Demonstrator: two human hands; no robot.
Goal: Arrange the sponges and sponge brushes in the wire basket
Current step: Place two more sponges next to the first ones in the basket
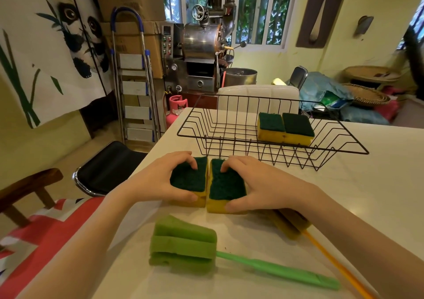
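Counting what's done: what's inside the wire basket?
Two sponges, green side up, touching side by side at the wire basket right end. The rest shows only bare wire; nothing looks hidden.

A pale counter (378, 195) fills the near right of the scene. On the left wall hangs a cloth with a painted panda (75, 37) and green bamboo leaves. Beside it a folding stepladder (135, 80) with blue grips leans against stacked cardboard boxes (137, 34). Farther back stands a metal roasting machine (202, 46), with a pink gas cylinder (175, 110) at its foot. A white padded chair back (257, 96) rises behind the counter's far edge. A black seat (107, 168) sits at the near left. Woven trays (367, 94) are stacked at the far right, under a barred window (259, 9).
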